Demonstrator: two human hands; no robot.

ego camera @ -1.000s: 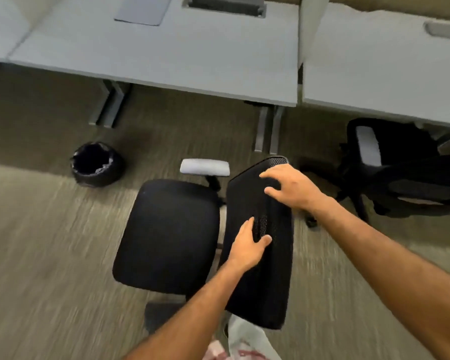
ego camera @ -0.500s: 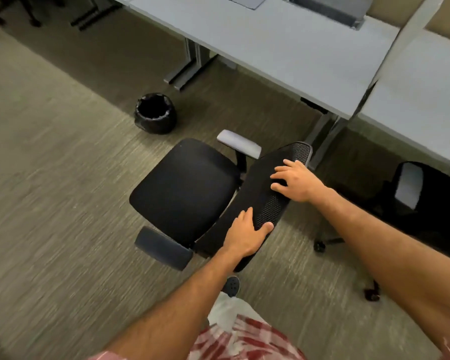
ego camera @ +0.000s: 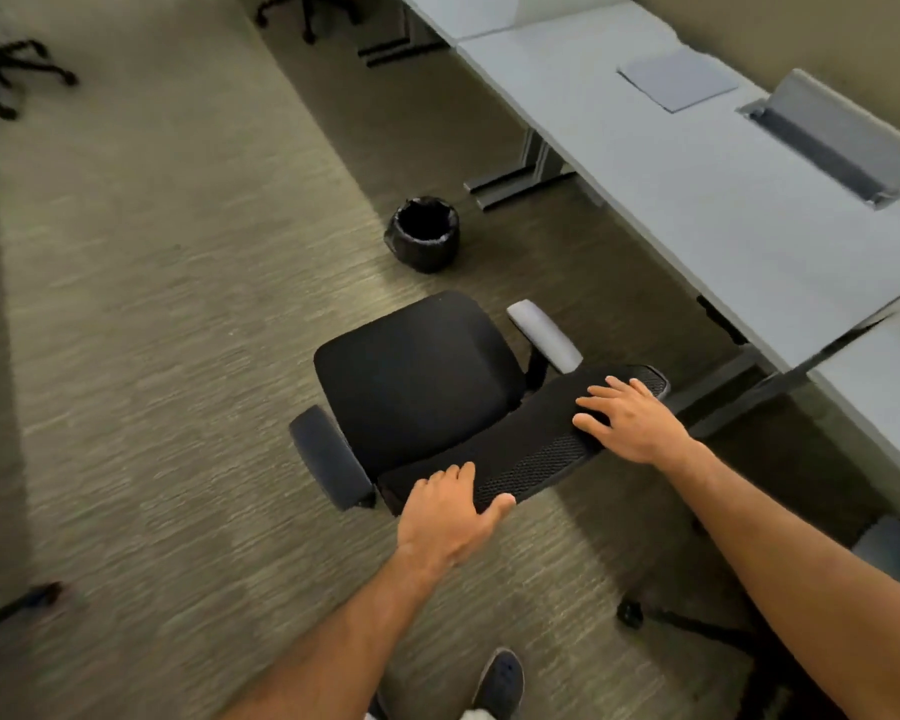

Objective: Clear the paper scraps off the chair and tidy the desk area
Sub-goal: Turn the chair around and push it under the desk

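Note:
A black office chair (ego camera: 417, 376) with grey armrests stands on the carpet in the middle of the view, its seat bare with no paper scraps visible on it. My left hand (ego camera: 450, 517) grips the near end of the mesh backrest (ego camera: 531, 459). My right hand (ego camera: 630, 418) lies flat on the far end of the backrest top, fingers spread. The grey desk (ego camera: 697, 200) runs along the right side, carrying a grey pad (ego camera: 679, 77) and a cable box (ego camera: 827, 142).
A black-lined waste bin (ego camera: 424, 233) stands on the carpet beyond the chair, beside the desk leg (ego camera: 520, 174). A second chair's base (ego camera: 697, 621) is at lower right. More chair bases (ego camera: 11, 70) sit far left. My shoe (ego camera: 500, 678) is below.
The chair has swivelled and rolled under my hands, so its seat now faces away from me toward the bin. The view has swung left, and both hands have stayed on the backrest.

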